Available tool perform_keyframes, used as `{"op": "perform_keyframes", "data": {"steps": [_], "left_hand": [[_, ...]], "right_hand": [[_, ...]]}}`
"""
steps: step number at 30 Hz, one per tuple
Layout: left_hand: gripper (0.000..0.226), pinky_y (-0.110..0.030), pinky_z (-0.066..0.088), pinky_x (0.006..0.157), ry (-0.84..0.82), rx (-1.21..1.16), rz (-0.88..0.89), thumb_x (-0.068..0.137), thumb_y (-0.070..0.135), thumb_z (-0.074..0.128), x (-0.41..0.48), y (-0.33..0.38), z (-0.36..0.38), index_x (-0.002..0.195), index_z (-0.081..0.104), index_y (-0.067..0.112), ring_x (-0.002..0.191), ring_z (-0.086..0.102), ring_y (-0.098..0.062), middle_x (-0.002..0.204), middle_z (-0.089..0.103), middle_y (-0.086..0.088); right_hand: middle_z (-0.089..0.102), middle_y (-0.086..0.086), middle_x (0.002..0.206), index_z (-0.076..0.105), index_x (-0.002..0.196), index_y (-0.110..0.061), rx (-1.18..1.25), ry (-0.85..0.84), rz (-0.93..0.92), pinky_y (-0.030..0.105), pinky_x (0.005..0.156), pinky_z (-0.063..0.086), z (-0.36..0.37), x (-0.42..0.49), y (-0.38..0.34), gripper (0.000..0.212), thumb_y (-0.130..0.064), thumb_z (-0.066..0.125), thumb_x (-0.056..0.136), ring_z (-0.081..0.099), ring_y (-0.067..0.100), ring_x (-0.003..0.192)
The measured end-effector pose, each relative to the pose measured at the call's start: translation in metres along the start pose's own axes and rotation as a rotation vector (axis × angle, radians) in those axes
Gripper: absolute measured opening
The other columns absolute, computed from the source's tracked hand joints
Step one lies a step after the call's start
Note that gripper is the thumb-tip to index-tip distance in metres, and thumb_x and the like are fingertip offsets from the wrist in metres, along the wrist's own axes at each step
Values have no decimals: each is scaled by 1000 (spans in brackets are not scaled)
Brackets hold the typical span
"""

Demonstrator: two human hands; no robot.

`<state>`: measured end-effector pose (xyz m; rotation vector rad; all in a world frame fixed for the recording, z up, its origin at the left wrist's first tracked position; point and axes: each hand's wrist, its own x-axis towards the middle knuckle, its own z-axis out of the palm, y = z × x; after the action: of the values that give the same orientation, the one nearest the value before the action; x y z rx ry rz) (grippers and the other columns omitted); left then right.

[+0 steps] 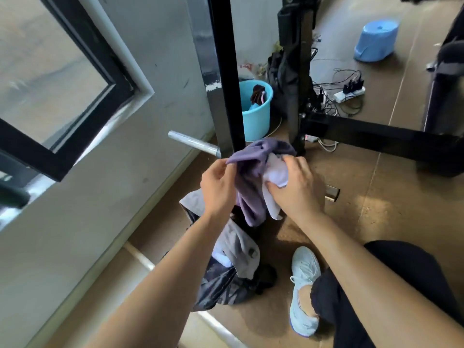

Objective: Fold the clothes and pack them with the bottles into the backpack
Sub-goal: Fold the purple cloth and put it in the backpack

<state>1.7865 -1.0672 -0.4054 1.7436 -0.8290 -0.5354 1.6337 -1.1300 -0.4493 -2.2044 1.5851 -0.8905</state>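
I hold a purple garment point(251, 197) in the air in front of me, bunched together with a white cloth point(277, 175). My left hand point(218, 187) pinches the purple garment's upper left edge. My right hand point(296, 187) grips the white cloth and the purple fabric beside it. Below my hands, on the floor, lies a dark shiny bag point(221, 285) with a grey garment point(241, 247) spilling out of its mouth. No bottles are in view.
A black metal frame post point(226, 71) and its base bar point(364, 131) stand just beyond my hands. A light blue bucket point(256, 116) sits behind the post, with a blue stool point(376, 41), a power strip point(349, 94) with cables, the wall on the left, and my shoe point(303, 290).
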Motion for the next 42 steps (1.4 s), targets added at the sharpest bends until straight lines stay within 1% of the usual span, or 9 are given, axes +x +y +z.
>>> {"op": "perform_keyframes", "data": {"steps": [9, 17, 21, 24, 26, 29, 32, 35, 42], "left_hand": [[17, -37, 51, 76, 280, -286, -178, 97, 16, 45, 13, 29, -80, 89, 59, 13, 82, 60, -20, 88, 62, -11], [19, -23, 55, 59, 262, -270, -237, 97, 23, 62, -55, 30, -142, 90, 70, 7, 69, 68, -13, 73, 70, -3], [20, -33, 56, 71, 155, -295, -207, 95, 25, 64, -88, 31, -161, 82, 67, 11, 78, 67, -22, 79, 70, -9], [26, -37, 52, 74, 70, -259, -203, 82, 34, 68, -109, 25, -173, 87, 69, 9, 79, 64, -25, 81, 67, -11], [40, -38, 50, 74, 22, -220, -200, 74, 37, 73, -124, 18, -180, 90, 67, 0, 79, 62, -25, 80, 65, -12], [56, -40, 48, 75, -61, -152, -222, 64, 38, 75, -148, 4, -189, 95, 63, -7, 78, 60, -23, 81, 64, -13], [18, -26, 50, 68, -163, -99, -235, 74, 22, 75, -173, -15, -193, 78, 69, 6, 69, 61, -11, 70, 65, -2], [31, -16, 41, 56, -263, -39, -227, 82, 15, 74, -197, -32, -194, 56, 60, 27, 58, 51, -5, 58, 53, 9], [38, -17, 32, 54, -286, 7, -218, 94, 16, 73, -228, -76, -200, 59, 59, 24, 56, 43, -5, 58, 46, 9]], "right_hand": [[58, 6, 133, 50, 133, -20, -89, 41, 12, 47, 90, 45, 9, -2, -6, 65, -47, 74, 79, 59, 33, 113], [49, 8, 139, 51, 129, -21, -147, 87, 11, 50, 94, 39, 8, -10, -19, 64, -41, 76, 73, 43, 36, 126], [41, 9, 147, 45, 138, -25, -141, 64, 0, 53, 99, 37, 1, -30, -36, 76, -43, 74, 70, 37, 36, 133], [53, 7, 132, 60, 127, -22, 90, 77, -155, 46, 95, 39, -1, -63, -59, 60, -38, 77, 71, 46, 32, 120], [63, 2, 114, 70, 112, -18, 395, -25, -240, 32, 92, 43, -3, -99, -71, 38, -32, 76, 77, 55, 17, 107], [70, -3, 100, 70, 108, -22, 813, -524, -48, 21, 83, 49, -18, -162, -89, 27, -34, 75, 85, 64, 7, 94], [73, 0, 99, 68, 111, -23, 885, -780, -44, 27, 84, 57, -27, -200, -103, 29, -35, 76, 86, 69, 14, 95], [73, 3, 94, 69, 105, -16, 829, -832, -75, 30, 81, 58, -30, -216, -112, 24, -26, 76, 85, 70, 13, 90], [52, 3, 72, 56, 84, -5, 689, -864, -39, 30, 69, 43, -19, -223, -91, 12, -9, 68, 86, 48, 10, 69]]}}
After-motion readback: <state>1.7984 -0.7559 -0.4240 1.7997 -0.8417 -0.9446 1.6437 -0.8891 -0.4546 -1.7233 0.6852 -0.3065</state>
